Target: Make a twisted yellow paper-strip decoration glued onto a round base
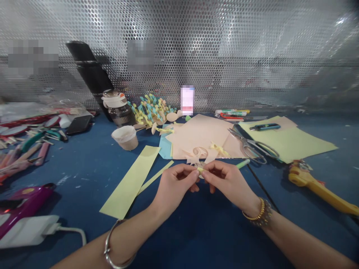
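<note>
My left hand point(179, 179) and my right hand point(223, 177) meet at the middle of the table, thumbs and forefingers pinched. Between their fingertips is a small piece of yellow paper point(200, 169), mostly covered by the fingers. Just beyond the hands lie peach paper cuttings point(199, 152) and a twisted yellow paper scrap point(220, 148) on a stack of peach sheets point(200, 130). To the left of my left hand are a wide yellow paper strip point(131, 181) and a narrow yellow strip point(157, 176). A light green stick point(242, 163) shows beyond my right hand.
Scissors point(256, 145) and a box cutter point(265, 127) lie at right, near a yellow-handled tool point(319, 186). A white cup point(125, 137), dark jar point(120, 110) and paper flowers point(151, 108) stand back left. A purple tool point(30, 203) and white charger point(30, 231) lie front left.
</note>
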`<state>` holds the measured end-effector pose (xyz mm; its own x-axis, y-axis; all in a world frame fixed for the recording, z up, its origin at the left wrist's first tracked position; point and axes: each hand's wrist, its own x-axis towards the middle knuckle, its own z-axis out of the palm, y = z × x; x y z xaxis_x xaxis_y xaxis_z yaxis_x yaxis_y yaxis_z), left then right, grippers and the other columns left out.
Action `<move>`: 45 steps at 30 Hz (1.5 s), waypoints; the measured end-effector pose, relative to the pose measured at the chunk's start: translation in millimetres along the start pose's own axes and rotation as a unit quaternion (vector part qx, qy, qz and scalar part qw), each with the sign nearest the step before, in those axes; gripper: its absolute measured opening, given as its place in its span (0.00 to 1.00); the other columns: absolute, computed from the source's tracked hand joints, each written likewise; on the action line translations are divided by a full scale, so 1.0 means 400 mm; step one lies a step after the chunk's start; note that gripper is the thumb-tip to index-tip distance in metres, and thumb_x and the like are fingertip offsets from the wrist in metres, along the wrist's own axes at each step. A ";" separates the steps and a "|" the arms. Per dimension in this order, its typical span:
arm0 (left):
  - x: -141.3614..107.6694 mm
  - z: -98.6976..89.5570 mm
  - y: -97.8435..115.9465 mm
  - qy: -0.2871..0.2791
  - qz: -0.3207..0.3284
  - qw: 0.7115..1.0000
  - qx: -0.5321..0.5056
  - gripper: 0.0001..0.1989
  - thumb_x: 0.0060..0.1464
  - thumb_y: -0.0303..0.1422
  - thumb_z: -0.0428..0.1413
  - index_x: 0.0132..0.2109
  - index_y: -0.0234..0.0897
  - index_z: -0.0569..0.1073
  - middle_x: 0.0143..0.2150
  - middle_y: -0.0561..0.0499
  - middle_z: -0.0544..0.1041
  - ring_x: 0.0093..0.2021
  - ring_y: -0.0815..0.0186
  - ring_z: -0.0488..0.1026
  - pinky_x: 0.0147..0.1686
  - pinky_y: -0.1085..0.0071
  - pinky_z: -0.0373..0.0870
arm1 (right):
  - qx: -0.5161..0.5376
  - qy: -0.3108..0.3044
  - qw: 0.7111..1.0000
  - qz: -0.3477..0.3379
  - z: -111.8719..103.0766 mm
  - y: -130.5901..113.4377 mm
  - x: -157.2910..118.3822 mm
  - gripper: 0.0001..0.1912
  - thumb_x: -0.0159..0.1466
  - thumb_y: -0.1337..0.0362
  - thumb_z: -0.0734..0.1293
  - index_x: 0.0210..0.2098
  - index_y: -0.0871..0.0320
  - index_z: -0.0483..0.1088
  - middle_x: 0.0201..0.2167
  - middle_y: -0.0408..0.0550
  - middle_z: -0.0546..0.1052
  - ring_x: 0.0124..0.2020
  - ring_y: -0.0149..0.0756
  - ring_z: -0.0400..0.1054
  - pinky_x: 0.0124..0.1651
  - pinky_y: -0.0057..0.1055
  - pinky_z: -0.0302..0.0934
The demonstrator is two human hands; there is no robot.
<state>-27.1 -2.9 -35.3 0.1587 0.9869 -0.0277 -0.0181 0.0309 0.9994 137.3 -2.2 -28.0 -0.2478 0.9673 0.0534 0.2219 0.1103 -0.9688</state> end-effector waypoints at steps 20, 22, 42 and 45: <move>-0.002 0.003 0.007 -0.007 0.002 1.000 0.014 0.04 0.51 0.31 0.58 0.32 0.35 0.77 0.21 0.55 0.75 0.21 0.74 0.71 0.24 0.81 0.68 | 0.006 0.000 1.000 0.005 -0.002 0.002 0.003 0.10 0.62 0.59 0.65 0.30 0.59 0.71 0.21 0.39 0.70 0.17 0.22 0.64 0.21 0.22 0.60; -0.003 0.002 0.008 -0.010 0.000 1.000 0.009 0.05 0.51 0.31 0.58 0.32 0.35 0.77 0.21 0.55 0.75 0.22 0.74 0.71 0.24 0.81 0.68 | 0.005 -0.002 1.000 0.005 -0.002 0.003 0.003 0.11 0.62 0.58 0.64 0.29 0.59 0.70 0.21 0.39 0.70 0.17 0.22 0.64 0.21 0.22 0.59; -0.003 0.002 0.007 0.000 -0.003 1.000 0.026 0.09 0.53 0.35 0.57 0.31 0.34 0.75 0.20 0.55 0.73 0.21 0.72 0.70 0.25 0.77 0.68 | 0.010 -0.027 0.999 0.017 -0.003 -0.001 -0.001 0.07 0.59 0.62 0.66 0.29 0.59 0.70 0.21 0.39 0.70 0.17 0.23 0.65 0.21 0.22 0.59; 0.000 0.003 0.011 0.003 -0.001 1.000 0.030 0.09 0.54 0.36 0.56 0.37 0.36 0.76 0.27 0.52 0.76 0.26 0.71 0.72 0.26 0.76 0.69 | 0.014 -0.020 1.000 0.009 -0.003 0.001 0.000 0.06 0.60 0.62 0.66 0.30 0.59 0.70 0.21 0.38 0.70 0.16 0.23 0.65 0.21 0.22 0.59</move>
<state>-26.2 -3.1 -31.0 0.1530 0.9878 -0.0289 0.0414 0.0228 0.9989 138.6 -2.0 -28.2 -0.2812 0.9593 0.0259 0.2003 0.0851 -0.9760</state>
